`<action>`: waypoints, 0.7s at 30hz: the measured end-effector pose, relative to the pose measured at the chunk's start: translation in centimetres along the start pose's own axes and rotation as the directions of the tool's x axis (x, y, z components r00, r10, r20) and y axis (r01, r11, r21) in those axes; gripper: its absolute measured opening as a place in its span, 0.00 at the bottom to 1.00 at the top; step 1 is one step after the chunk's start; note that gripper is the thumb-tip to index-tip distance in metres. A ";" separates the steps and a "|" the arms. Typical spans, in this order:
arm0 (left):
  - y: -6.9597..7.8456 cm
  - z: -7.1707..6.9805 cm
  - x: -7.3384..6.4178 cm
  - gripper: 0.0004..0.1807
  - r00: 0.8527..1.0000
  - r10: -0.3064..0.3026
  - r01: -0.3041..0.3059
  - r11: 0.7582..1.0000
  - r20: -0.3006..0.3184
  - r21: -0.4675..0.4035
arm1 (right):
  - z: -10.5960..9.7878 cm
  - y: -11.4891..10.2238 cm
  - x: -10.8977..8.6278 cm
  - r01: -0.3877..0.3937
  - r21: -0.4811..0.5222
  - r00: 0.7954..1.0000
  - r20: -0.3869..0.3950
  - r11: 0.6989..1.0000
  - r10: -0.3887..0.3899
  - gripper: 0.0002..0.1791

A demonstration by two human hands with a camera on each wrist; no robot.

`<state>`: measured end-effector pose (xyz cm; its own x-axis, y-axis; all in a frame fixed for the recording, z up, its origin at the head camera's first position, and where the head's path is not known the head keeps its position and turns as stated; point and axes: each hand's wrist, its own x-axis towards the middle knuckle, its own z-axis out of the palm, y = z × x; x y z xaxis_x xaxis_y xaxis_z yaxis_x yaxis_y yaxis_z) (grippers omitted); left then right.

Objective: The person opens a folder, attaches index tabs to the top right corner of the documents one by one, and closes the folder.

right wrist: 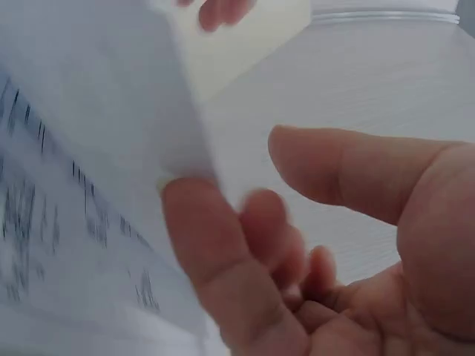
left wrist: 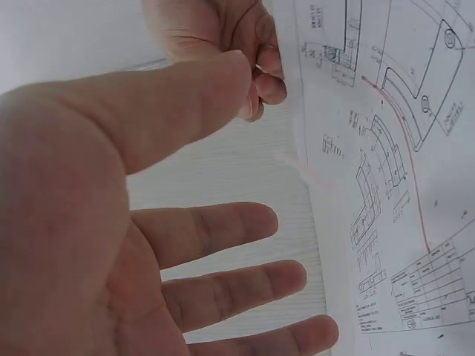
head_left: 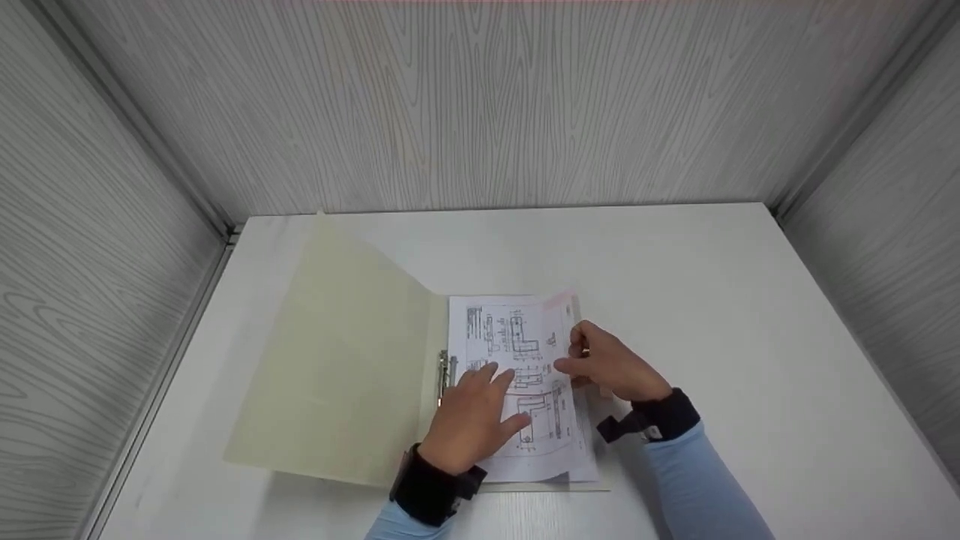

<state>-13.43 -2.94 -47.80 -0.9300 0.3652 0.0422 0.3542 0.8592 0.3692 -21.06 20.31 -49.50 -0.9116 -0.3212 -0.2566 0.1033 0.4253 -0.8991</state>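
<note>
An open cream folder [head_left: 337,367] lies on the table, its left cover raised at a slant. On its right side is a stack of white sheets printed with technical drawings [head_left: 495,322], one with a red curved line. My left hand [head_left: 469,420] is spread over the drawings, its fingers apart and holding nothing. At the right edge of the sheets is my right hand [head_left: 607,364]. In the right wrist view its index finger [right wrist: 215,245] touches the edge of a lifted sheet [right wrist: 111,89], while the thumb stands apart from it.
A metal clip [head_left: 442,375] sits along the folder's spine, partly behind the left hand. The white table [head_left: 750,337] is enclosed by grey wood-grain panels [head_left: 487,105] at the back and sides. Both wrists wear black straps [head_left: 667,416].
</note>
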 end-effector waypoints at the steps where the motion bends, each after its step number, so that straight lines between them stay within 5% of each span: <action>1: 0.1 0.0 0.0 0.38 1.000 0.005 -0.005 1.000 0.002 -0.013 | 0.1 0.1 0.1 0.015 0.044 1.000 0.019 0.999 -0.016 0.20; 7: 1.1 -0.1 -0.2 0.51 0.999 0.037 -0.035 0.985 0.012 -0.170 | 0.9 -0.3 0.2 0.044 0.297 0.982 0.161 0.954 -0.095 0.13; 11: 1.5 -0.3 -0.4 0.56 0.996 0.072 -0.062 0.976 0.044 -0.210 | 1.3 -0.8 0.0 0.049 0.228 0.971 0.217 0.972 -0.100 0.13; 14: 1.4 -0.3 -0.4 0.48 0.994 0.104 -0.095 0.980 0.041 -0.174 | 1.5 -1.0 -0.1 0.049 0.155 0.973 0.215 0.987 -0.082 0.18; 21: 0.6 -1.2 -0.4 0.34 0.995 0.061 -0.071 0.986 -0.076 -0.150 | 1.6 -1.4 -0.2 -0.005 0.100 0.991 0.132 0.995 -0.008 0.21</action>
<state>-12.98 -2.95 -46.48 -0.9116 0.3882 0.1351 0.4010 0.7676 0.5000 -20.36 18.39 -48.74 -0.8521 -0.4332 -0.2936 0.1472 0.3400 -0.9288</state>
